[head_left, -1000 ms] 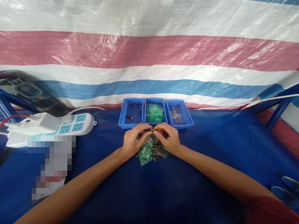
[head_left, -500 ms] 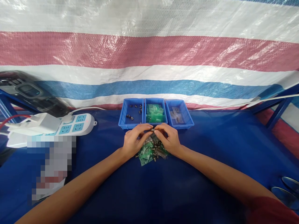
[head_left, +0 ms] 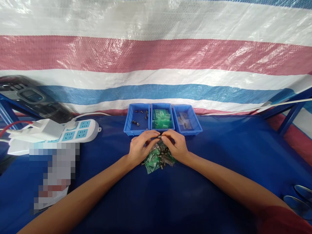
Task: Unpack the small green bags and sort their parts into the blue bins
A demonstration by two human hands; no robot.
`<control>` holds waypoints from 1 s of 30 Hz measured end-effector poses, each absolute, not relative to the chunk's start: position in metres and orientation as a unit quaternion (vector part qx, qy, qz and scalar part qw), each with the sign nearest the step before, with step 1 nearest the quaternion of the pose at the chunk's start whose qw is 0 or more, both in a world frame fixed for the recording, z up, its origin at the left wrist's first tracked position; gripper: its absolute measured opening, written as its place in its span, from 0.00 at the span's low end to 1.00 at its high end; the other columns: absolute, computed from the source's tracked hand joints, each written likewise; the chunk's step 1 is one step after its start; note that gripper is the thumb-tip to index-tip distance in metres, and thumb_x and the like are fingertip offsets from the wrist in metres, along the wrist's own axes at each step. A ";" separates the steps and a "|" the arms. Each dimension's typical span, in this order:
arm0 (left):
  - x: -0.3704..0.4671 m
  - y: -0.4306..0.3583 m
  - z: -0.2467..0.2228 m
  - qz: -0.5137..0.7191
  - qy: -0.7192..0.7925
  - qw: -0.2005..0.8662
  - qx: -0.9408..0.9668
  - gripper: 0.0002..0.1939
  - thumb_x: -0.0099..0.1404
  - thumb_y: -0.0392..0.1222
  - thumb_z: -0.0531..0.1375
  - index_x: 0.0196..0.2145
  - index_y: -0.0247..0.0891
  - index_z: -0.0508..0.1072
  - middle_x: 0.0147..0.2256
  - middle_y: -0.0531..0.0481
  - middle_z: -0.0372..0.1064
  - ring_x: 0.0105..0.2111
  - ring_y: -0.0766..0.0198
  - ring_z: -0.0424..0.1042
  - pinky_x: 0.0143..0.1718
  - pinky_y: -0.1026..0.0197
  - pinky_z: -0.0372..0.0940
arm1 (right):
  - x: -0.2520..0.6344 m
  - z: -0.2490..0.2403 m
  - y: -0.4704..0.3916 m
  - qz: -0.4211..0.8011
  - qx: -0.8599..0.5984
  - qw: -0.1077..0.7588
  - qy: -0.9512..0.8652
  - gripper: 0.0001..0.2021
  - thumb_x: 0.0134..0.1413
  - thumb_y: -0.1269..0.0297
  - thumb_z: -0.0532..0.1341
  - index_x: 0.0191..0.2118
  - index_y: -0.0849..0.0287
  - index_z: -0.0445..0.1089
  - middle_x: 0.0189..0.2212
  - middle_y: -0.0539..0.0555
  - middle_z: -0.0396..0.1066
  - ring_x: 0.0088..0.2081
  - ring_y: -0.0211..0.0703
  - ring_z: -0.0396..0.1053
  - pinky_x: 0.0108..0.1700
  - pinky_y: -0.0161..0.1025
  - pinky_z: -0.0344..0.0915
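Note:
Between the fingertips of my left hand and my right hand is a small dark bolt, pinched from both sides. Its far details are covered by the fingers. Just below the hands lies a pile of loose bolts mixed with green-printed plastic packets and clear packets. Behind the hands stand three blue bins in a row. Several dark bolts lie in the left bin, green packets fill the middle bin, and clear packets rest in the right bin.
A white power strip with plugs and cables lies at the left, before a dark transparent case. Nearer is a partly pixelated sheet. Glasses rest at the right edge of the blue table. A striped tarp hangs behind.
Both hands stay in place with the bolt between them; its angle in the fingertips looks slightly different. The whole view has shifted very slightly.

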State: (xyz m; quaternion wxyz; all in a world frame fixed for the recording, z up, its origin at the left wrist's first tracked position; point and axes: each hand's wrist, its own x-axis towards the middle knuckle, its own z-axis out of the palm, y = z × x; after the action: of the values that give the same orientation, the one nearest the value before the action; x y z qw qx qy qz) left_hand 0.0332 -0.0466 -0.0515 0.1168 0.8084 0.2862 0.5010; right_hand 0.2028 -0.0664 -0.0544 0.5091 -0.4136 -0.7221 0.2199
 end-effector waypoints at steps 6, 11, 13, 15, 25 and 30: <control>0.033 -0.046 -0.053 0.508 0.282 0.123 0.805 0.12 0.60 0.33 0.61 0.41 0.38 0.68 0.38 0.48 0.74 0.33 0.67 0.74 0.29 0.68 0.69 | 0.203 -0.054 -0.066 0.213 -0.421 0.508 -0.721 0.10 0.61 0.61 0.53 0.33 0.59 0.67 0.23 0.50 0.63 0.23 0.36 0.59 0.27 0.35 0.58; 0.031 -0.045 -0.056 0.504 0.295 0.122 0.802 0.12 0.59 0.33 0.62 0.41 0.38 0.68 0.37 0.49 0.74 0.35 0.66 0.75 0.34 0.66 0.70 | 0.202 -0.054 -0.067 0.224 -0.425 0.512 -0.712 0.08 0.60 0.62 0.54 0.38 0.60 0.68 0.25 0.51 0.64 0.23 0.35 0.59 0.25 0.33 0.58; 0.031 -0.045 -0.057 0.500 0.304 0.122 0.801 0.12 0.59 0.34 0.62 0.41 0.38 0.68 0.37 0.49 0.74 0.33 0.66 0.75 0.34 0.66 0.70 | 0.202 -0.054 -0.068 0.230 -0.428 0.510 -0.709 0.07 0.59 0.63 0.55 0.38 0.59 0.68 0.25 0.50 0.64 0.23 0.35 0.59 0.25 0.33 0.57; 0.031 -0.045 -0.057 0.495 0.310 0.121 0.803 0.12 0.60 0.35 0.62 0.42 0.38 0.68 0.37 0.50 0.74 0.31 0.68 0.74 0.33 0.67 0.69 | 0.202 -0.053 -0.068 0.235 -0.427 0.510 -0.708 0.07 0.59 0.63 0.56 0.37 0.59 0.68 0.25 0.50 0.64 0.23 0.35 0.59 0.25 0.33 0.57; 0.029 -0.047 -0.050 0.470 0.307 0.096 0.822 0.12 0.61 0.34 0.60 0.43 0.38 0.70 0.37 0.49 0.73 0.33 0.67 0.74 0.36 0.66 0.70 | 0.201 -0.055 -0.068 0.239 -0.423 0.510 -0.709 0.07 0.60 0.64 0.54 0.36 0.60 0.68 0.27 0.52 0.67 0.25 0.36 0.62 0.28 0.35 0.59; 0.027 -0.046 -0.049 0.467 0.282 0.086 0.834 0.10 0.62 0.32 0.59 0.42 0.39 0.72 0.39 0.48 0.73 0.39 0.65 0.72 0.40 0.64 0.69 | 0.200 -0.055 -0.067 0.221 -0.419 0.513 -0.716 0.08 0.60 0.63 0.55 0.34 0.59 0.68 0.24 0.51 0.64 0.24 0.36 0.60 0.28 0.35 0.57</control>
State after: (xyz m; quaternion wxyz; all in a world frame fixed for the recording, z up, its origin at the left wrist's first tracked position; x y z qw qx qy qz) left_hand 0.0271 -0.0464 -0.0492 0.0861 0.8338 0.2821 0.4666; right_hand 0.1997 -0.0671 -0.0546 0.5130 -0.4194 -0.7158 0.2205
